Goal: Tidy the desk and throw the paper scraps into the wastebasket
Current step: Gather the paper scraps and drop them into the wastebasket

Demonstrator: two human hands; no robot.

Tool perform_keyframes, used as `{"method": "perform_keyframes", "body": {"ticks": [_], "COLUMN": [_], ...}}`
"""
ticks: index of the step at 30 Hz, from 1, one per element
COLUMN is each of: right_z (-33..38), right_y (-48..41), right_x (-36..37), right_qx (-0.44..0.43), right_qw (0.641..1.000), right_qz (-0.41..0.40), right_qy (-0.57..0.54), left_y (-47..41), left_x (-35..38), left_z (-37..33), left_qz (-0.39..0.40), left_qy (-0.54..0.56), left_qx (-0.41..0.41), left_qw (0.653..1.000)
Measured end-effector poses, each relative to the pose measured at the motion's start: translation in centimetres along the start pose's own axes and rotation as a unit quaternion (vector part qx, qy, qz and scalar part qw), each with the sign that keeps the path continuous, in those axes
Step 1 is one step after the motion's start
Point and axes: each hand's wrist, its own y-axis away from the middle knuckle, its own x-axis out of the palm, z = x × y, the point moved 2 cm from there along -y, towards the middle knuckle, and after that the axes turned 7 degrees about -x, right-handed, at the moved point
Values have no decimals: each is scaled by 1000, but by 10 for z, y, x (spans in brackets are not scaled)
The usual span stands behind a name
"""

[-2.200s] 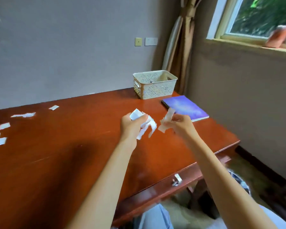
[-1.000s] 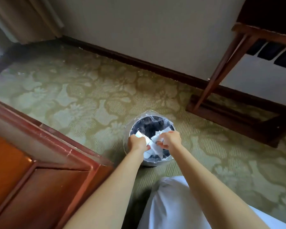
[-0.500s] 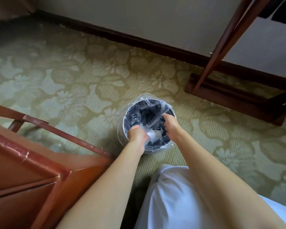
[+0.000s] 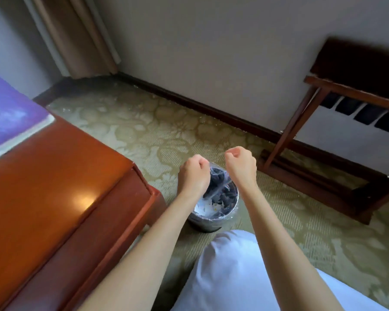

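A small round wastebasket [image 4: 213, 217] lined with a clear plastic bag stands on the carpet beside the desk's right end. White paper scraps [image 4: 206, 207] lie inside it at the near side. My left hand [image 4: 194, 173] hovers above the basket's left rim, fingers curled in and holding nothing. My right hand [image 4: 241, 166] is raised over the right rim in a loose fist, also with nothing in it. Both forearms hide part of the basket.
The red-brown wooden desk [image 4: 54, 187] fills the left, with a purple notebook [image 4: 7, 115] on its far corner. A wooden luggage rack [image 4: 337, 140] stands against the wall at right. Curtains [image 4: 76, 34] hang in the corner. My white-clad knee [image 4: 229, 265] is just below the basket.
Both hands carried the paper scraps from the desk down to the wastebasket and let them go inside. The hands have since lifted out of the basket, closed and holding nothing.
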Motion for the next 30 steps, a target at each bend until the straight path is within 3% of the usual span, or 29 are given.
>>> {"method": "perform_keyframes", "body": {"ticks": [7, 13, 20, 30], "right_z": [149, 232, 286, 306], "right_y": [119, 251, 408, 642], "right_x": [-44, -7, 94, 240], "right_qx": [-199, -311, -405, -513], "right_qw": [978, 945, 887, 746], "right_qz": [-15, 61, 218, 424], "right_qy": [-58, -86, -42, 9], "left_y": [103, 201, 319, 487], "left_x": [-151, -280, -388, -475], "left_z": [-25, 40, 185, 379], "left_qz": [-154, -325, -469, -577], "left_qy": [162, 140, 74, 77], "left_qx": [96, 128, -17, -249], "left_qw": [970, 926, 880, 774]}}
